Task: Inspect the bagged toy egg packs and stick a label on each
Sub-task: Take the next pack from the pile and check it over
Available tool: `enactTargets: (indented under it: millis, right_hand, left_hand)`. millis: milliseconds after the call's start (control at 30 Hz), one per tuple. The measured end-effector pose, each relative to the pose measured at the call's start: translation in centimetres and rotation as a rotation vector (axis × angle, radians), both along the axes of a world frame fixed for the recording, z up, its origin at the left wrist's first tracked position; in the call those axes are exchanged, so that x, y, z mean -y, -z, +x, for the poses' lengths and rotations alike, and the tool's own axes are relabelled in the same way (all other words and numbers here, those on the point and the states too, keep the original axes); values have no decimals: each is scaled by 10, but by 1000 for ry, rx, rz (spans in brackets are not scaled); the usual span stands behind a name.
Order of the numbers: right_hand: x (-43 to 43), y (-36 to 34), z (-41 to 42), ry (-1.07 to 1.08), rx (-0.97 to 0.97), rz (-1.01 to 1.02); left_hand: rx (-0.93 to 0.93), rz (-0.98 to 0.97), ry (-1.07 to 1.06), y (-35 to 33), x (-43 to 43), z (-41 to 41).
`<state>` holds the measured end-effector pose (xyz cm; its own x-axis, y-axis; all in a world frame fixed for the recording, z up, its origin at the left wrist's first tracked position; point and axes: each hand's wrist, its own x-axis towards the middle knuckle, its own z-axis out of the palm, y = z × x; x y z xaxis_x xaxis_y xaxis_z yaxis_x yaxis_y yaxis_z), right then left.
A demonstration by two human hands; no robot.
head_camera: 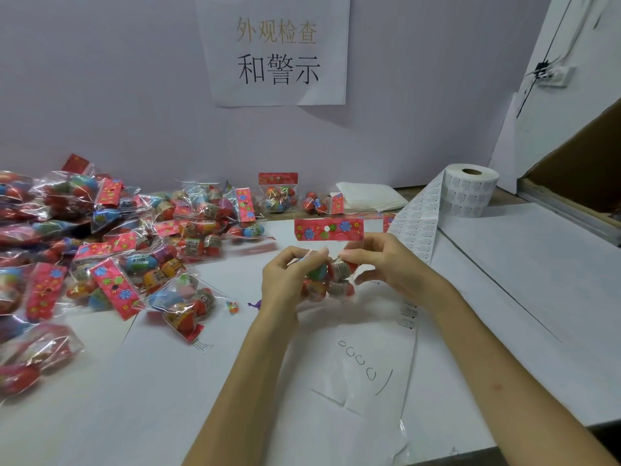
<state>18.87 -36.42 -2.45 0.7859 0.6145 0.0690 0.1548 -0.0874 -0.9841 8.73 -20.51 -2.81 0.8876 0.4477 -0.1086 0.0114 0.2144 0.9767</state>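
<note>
Two hands are up over the white table (504,264), near its middle. The left hand (289,274) has its fingers curled and pinches the left side of one egg pack (331,274). The right hand (386,264) pinches the right side the same way. One red flower card (328,229) stands up on top of that pack. Many more packs lie in a pile (117,247) on the left, too many to count. One label roll (470,191) sits on the right, near the wall
</note>
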Motion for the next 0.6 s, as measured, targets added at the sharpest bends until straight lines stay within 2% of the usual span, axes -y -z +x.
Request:
enactTargets:
  millis: [300,433,533,600]
  right_hand:
    - [-4,-1,-1,42,44,9]
    - [-3,-4,1,304,53,134]
    - [-2,-8,1,431,62,192]
    - [-6,-9,-5,342,40,204]
  left_hand:
    - [63,0,-97,2,0,1]
    - [122,80,-256,4,-4,2]
    - [194,221,-159,4,1,4]
    - [212,316,-12,7,8,6]
